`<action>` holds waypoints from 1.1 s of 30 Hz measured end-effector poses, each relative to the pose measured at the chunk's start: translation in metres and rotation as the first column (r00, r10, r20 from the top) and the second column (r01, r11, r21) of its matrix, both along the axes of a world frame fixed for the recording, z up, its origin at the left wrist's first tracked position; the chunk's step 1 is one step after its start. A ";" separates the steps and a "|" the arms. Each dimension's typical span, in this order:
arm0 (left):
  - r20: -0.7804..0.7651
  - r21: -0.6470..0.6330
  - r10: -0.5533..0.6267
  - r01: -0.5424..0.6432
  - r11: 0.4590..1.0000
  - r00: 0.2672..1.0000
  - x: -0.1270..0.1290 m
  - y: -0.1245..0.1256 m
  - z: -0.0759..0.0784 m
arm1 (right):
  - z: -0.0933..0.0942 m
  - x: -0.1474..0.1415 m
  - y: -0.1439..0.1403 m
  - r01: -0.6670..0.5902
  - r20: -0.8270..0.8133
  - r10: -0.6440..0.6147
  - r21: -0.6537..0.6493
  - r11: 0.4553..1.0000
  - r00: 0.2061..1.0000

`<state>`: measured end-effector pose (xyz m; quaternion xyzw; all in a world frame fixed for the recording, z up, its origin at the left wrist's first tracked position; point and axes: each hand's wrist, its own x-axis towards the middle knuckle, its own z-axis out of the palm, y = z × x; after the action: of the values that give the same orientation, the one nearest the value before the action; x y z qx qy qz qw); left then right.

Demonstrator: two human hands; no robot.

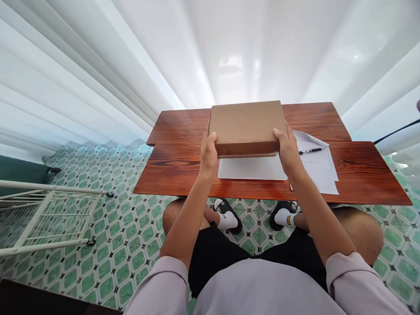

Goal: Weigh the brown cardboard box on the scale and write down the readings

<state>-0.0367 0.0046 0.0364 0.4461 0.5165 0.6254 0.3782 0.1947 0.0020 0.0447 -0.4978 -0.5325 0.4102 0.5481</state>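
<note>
Fingers of left hand (209, 153) curl up round the near-left corner of the box (246, 127), thumb on top edge, rest under/behind & mostly hidden; fingers of right hand (288, 151) do the same at near-right corner, thumb on lid, so both hands clamp the box btwn them. Going L to R: white wire rack (49, 214) lies on green-patterned tile floor (124, 245) well apart from the table, far left. Then the table (177, 170), red-brown wood grain, 2 boards w/ a step btwn them. Box sits over table's middle, brown cardboard, flat, lid closed; near edge looks raised off the surface w/ a thin gap line along its front, can't tell if the far edge touches the wood. White sheet (252, 168) lies flat on table just under/in front of box. To the R, printed papers (320, 168) partly under right wrist, w/ a pen (311, 151) lying across their top, near the right hand but not touching. Below table edge: bare knees, black shorts, feet in socks & black sandals (229, 214) on the tiles.
</note>
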 end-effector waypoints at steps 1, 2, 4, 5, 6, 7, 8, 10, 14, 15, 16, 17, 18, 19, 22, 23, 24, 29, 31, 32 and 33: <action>-0.001 -0.003 -0.015 0.015 1.000 1.000 0.005 0.000 -0.002 | -0.003 0.005 -0.001 0.010 -0.022 -0.010 -0.005 1.000 1.000; 0.000 0.001 -0.037 0.037 0.999 0.999 0.010 0.000 -0.005 | -0.005 0.010 -0.002 0.017 -0.039 -0.017 -0.009 1.000 0.999; 0.003 0.016 -0.082 0.082 0.996 0.997 0.017 0.001 -0.010 | -0.010 0.017 -0.004 0.031 -0.046 -0.032 -0.017 0.999 0.998; 0.004 0.019 -0.099 0.099 0.995 0.995 0.019 0.001 -0.012 | -0.012 0.020 -0.005 0.036 -0.039 -0.036 -0.021 0.999 0.999; 0.005 0.016 -0.106 0.106 0.994 0.994 0.021 0.001 -0.015 | -0.015 0.022 -0.005 0.038 -0.030 -0.039 -0.025 0.999 0.999; 0.006 0.010 -0.107 0.107 0.994 0.994 0.023 0.001 -0.017 | -0.017 0.024 -0.006 0.039 -0.022 -0.040 -0.029 0.999 0.999; 0.008 0.005 -0.105 0.105 0.994 0.994 0.025 0.000 -0.018 | -0.020 0.026 -0.006 0.040 -0.017 -0.040 -0.031 0.999 0.999; 0.014 -0.002 -0.101 0.101 0.995 0.995 0.028 -0.001 -0.021 | -0.024 0.029 -0.007 0.037 -0.018 -0.038 -0.030 0.999 0.999; 0.032 -0.027 -0.130 0.131 0.991 0.991 0.032 -0.004 -0.022 | -0.029 0.032 -0.011 0.023 -0.026 -0.024 -0.049 0.999 0.999; 0.036 -0.031 -0.136 0.137 0.990 0.990 0.033 -0.005 -0.023 | -0.029 0.032 -0.011 0.024 -0.033 -0.025 -0.055 0.998 0.999; 0.038 -0.031 -0.139 0.141 0.990 0.989 0.034 -0.005 -0.023 | -0.030 0.033 -0.011 0.026 -0.042 -0.029 -0.059 0.998 0.999; 0.039 -0.030 -0.138 0.139 0.990 0.990 0.034 -0.005 -0.024 | -0.031 0.033 -0.011 0.030 -0.054 -0.033 -0.061 0.998 0.998; 0.037 -0.032 -0.135 0.136 0.990 0.990 0.034 -0.005 -0.026 | -0.032 0.034 -0.011 0.034 -0.066 -0.038 -0.064 0.997 0.997; 0.034 -0.036 -0.132 0.133 0.990 0.991 0.034 -0.005 -0.027 | -0.034 0.034 -0.011 0.036 -0.073 -0.041 -0.067 0.997 0.996; 0.021 -0.053 -0.127 0.128 0.990 0.992 0.034 -0.005 -0.031 | -0.039 0.035 -0.009 0.044 -0.063 -0.049 -0.080 0.996 0.997; 0.020 -0.053 -0.129 0.129 0.990 0.992 0.034 -0.005 -0.032 | -0.040 0.036 -0.009 0.045 -0.058 -0.050 -0.085 0.995 0.997; 0.020 -0.049 -0.132 0.133 0.990 0.991 0.035 -0.005 -0.033 | -0.042 0.036 -0.009 0.044 -0.058 -0.049 -0.088 0.995 0.997; 0.058 -0.020 -0.136 0.137 0.990 0.989 0.037 -0.005 -0.037 | -0.044 0.036 -0.011 0.031 -0.043 -0.034 -0.071 0.997 0.998; 0.068 -0.035 -0.121 0.124 0.992 0.990 0.038 -0.005 -0.039 | -0.044 0.036 -0.012 0.035 -0.022 -0.037 -0.056 0.998 0.999; 0.066 -0.042 -0.116 0.119 0.992 0.991 0.038 -0.005 -0.040 | -0.044 0.035 -0.012 0.041 -0.014 -0.042 -0.050 0.998 0.999; 0.062 -0.044 -0.115 0.118 0.992 0.991 0.037 -0.005 -0.041 | -0.044 0.035 -0.012 0.048 -0.006 -0.049 -0.044 0.998 0.999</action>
<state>0.0006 -0.0007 -0.0045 0.4476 0.4927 0.6028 0.4400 0.2295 -0.0105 0.0005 -0.5209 -0.5091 0.4102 0.5489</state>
